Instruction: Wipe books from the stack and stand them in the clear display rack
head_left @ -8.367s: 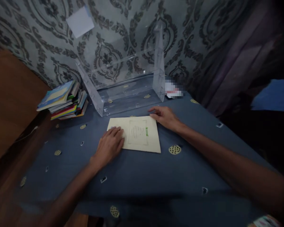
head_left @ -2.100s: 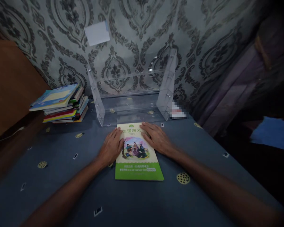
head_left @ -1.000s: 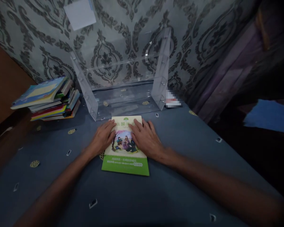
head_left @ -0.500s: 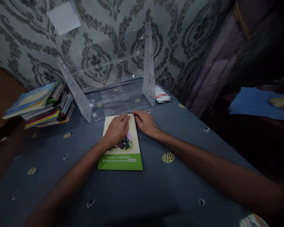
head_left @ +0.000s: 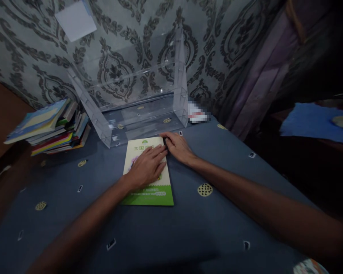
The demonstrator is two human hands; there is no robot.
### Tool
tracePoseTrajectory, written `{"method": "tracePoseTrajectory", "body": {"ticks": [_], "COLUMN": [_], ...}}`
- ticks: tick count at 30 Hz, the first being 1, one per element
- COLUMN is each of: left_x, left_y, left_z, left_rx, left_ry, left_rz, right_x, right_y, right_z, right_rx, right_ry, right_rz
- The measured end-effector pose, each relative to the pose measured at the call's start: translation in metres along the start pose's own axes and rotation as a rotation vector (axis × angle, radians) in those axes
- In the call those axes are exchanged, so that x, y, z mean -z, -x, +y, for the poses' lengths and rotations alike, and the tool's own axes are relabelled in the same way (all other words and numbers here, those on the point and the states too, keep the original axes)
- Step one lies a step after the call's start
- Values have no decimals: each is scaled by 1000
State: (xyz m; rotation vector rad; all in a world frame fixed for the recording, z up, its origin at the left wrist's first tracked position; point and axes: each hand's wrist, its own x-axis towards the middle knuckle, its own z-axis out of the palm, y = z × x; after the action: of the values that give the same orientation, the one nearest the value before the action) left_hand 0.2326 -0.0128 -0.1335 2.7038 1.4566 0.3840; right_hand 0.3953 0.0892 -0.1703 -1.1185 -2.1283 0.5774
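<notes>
A cream and green book (head_left: 148, 198) lies closed and flat on the cloth-covered table, with printed characters at its top. My left hand (head_left: 147, 164) rests palm down across the middle of the cover, its fingers stretched toward the right edge, hiding most of the picture. At the book's upper right corner is my right hand (head_left: 178, 147), fingers loosely bent, with a gap between thumb and forefinger. Its fingertips touch or nearly touch that corner, and no object shows inside it. Just behind the book stands a clear plastic rack (head_left: 180, 82) with nothing on its shelves.
A stack of books (head_left: 50, 127) sits at the left of the rack. A white item, partly blurred, (head_left: 194, 114) lies right of it. The dark blue tablecloth (head_left: 160, 236) carries a dotted pattern. Blue cloth (head_left: 308, 120) and a purple curtain (head_left: 254, 87) are on the right.
My left hand has slid right and toward me over the cover, uncovering the characters at the top. My right hand stays at the upper right corner; the book lies nearly where it was.
</notes>
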Motion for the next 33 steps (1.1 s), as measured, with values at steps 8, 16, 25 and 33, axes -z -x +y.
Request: {"method": "tracePoseTrajectory", "body": {"ticks": [8, 16, 25, 33], "left_x": [6, 28, 24, 19], "left_y": [23, 24, 28, 18], "left_z": [14, 10, -14, -37], "left_rx": [-46, -163, -114, -143], "left_ry": [57, 251, 206, 107], "left_rz": [-7, 12, 126, 115], "right_x": [3, 13, 15, 15], "right_y": [0, 2, 4, 6], "right_z": [-4, -20, -26, -27], "right_rx": [6, -98, -80, -75], "right_ry": [-4, -38, -87, -114], "right_rz": [-10, -11, -7, 1]}}
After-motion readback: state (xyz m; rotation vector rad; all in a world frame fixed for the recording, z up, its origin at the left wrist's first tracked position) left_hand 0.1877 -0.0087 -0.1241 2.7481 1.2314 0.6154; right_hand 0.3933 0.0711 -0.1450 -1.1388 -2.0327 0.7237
